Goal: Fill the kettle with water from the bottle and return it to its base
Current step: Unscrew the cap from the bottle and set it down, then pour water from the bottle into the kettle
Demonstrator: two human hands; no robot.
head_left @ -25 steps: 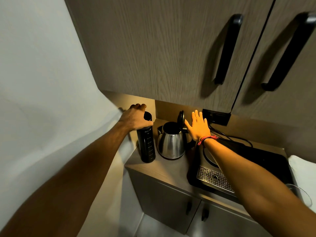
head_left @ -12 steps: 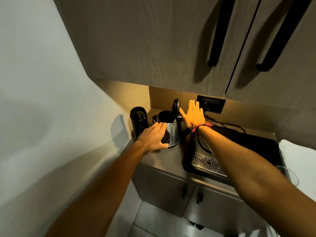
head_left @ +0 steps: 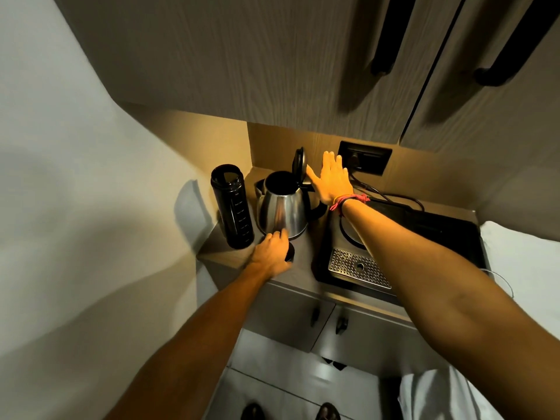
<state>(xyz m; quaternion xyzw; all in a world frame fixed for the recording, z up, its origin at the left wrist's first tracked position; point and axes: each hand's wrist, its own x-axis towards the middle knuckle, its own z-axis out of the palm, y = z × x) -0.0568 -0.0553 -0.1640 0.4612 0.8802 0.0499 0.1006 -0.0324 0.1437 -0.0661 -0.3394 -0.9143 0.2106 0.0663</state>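
- Kettle, stainless steel with a black handle, stands on the countertop with its hinged lid tipped upright and the mouth open; its round base sits apart, at about 3 o'clock from it, on the black tray.
- Bottle, tall and black, stands uncapped just beside the kettle at its 9 o'clock.
- Left hand rests on the counter at the kettle's 6 o'clock, fingers curled over a small dark round thing, probably the bottle cap; knuckles are close to or touching the kettle wall, and I cannot tell which.
- Right hand is spread flat and open, holding nothing, at the kettle's 2 o'clock, its thumb against or just beside the raised lid.
- Neither hand grips the kettle or the bottle yet.
- Risks, as I judge them: the open bottle is tall and narrow, so a careless reach by the left hand could knock it over and spill water; the lid could drop shut if the right hand leaves it, blocking the pour; water poured too fast could miss the mouth and run toward the base, the cables and the wall socket at 1 o'clock.
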